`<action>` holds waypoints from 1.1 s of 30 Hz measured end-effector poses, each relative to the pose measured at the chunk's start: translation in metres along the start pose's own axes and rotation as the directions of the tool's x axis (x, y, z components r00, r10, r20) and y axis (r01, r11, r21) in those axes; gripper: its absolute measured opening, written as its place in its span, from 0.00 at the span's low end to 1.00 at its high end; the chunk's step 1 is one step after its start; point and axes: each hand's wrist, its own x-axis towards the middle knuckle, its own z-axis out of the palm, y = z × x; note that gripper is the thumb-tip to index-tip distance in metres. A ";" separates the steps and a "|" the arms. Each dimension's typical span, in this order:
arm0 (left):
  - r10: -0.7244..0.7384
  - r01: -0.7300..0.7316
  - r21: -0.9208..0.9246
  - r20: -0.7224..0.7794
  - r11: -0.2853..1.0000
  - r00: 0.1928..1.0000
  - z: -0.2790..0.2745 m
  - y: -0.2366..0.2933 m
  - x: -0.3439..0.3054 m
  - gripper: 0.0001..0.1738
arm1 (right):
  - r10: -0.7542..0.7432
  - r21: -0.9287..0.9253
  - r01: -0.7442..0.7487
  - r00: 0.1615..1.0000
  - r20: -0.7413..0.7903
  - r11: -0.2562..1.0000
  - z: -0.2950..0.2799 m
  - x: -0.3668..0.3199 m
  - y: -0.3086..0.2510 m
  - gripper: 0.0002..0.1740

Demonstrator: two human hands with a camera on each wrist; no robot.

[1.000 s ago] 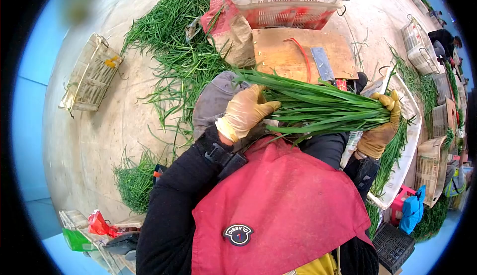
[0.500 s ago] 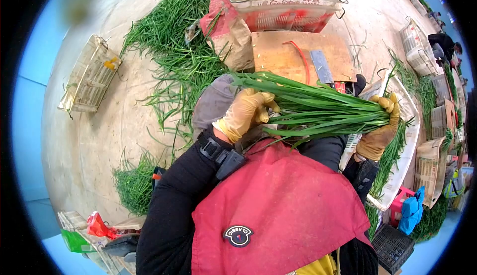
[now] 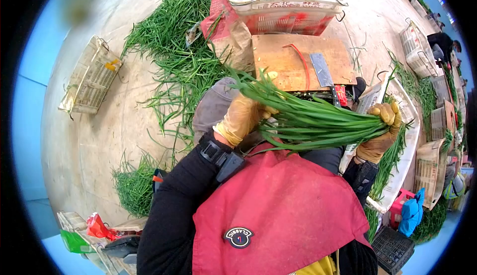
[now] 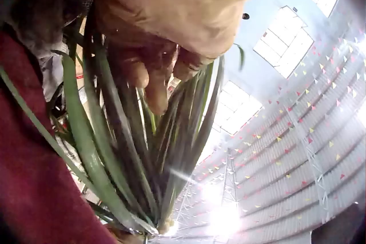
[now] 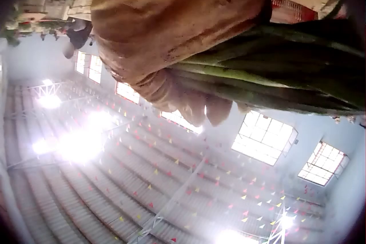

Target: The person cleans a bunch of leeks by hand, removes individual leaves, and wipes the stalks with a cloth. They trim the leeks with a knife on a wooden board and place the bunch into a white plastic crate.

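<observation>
A bunch of long, flat-leaved garlic chives (image 3: pixel 318 123) lies across my lap between my two gloved hands. My right hand (image 3: pixel 380 136) grips the gathered stalk end, its fingers wrapped over the stems. At the leafy end, my left hand (image 3: pixel 241 118) curls its fingers into the leaves; in the left wrist view bent fingertips (image 4: pixel 157 100) press among the blades. The right wrist view shows the glove (image 5: pixel 177 21) closed round the stems. Loose leaf tips splay past the left hand.
Beyond the bunch lies a wooden board (image 3: pixel 278 56) with a cleaver (image 3: pixel 322 70) and a red strip (image 3: pixel 303 63). A white crate (image 3: pixel 410 145) with greens stands at the right. Heaped greens (image 3: pixel 174 31) cover the floor ahead left. Another crate (image 3: pixel 288 19) stands behind the board.
My left hand has turned from an extended thumb to curled fingers at the leaf end. The leaves have shifted and spread slightly lower. My right hand keeps its grip.
</observation>
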 end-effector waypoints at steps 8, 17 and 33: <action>0.107 -0.138 0.194 0.161 0.971 0.981 -0.005 0.006 -0.004 0.41 | -0.006 -0.026 0.007 0.999 0.045 1.000 0.004 -0.004 0.000 0.06; 0.063 -0.042 -0.120 0.171 0.992 0.983 -0.007 0.016 -0.011 0.32 | 0.028 -0.011 -0.027 0.999 0.039 1.000 -0.007 -0.004 -0.004 0.06; 0.201 -0.179 0.216 -0.084 0.960 0.976 -0.013 0.039 -0.031 0.19 | -0.039 -0.153 0.033 0.999 -0.035 0.988 -0.018 -0.011 -0.009 0.07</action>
